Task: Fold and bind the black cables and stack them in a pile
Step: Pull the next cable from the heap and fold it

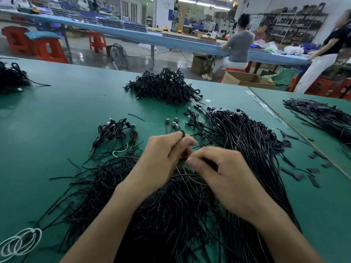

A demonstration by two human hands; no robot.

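Left hand [163,154]: centre of the frame, fingers curled round a folded cable [182,133], whose black loop pokes out above the fingertips.
Right hand [222,175]: right beside it, thumb and fingers pinching the same cable lower down; what sits under the thumb is hidden.
Cable: up off the table [66,103], gripped between both hands, dead centre.
Loose cables [237,137]: a thick sheaf running from the bottom middle up to the right of centre, plugs fanned out at the far end, just beyond the hands.
Bound bundles [115,131]: a small cluster left of centre, lying on the green top, apart from the hands.
Pile [163,86]: the big black heap, upper centre, well beyond the hands.
Thin strands [102,179]: a tangle at lower left, passing under the left forearm.
White loops [19,243]: bottom left corner, coiled flat.
Second heap [11,76]: upper left edge, partly cut off.
Black strips [319,114]: right edge, laid in a long bunch, a few scattered nearby.
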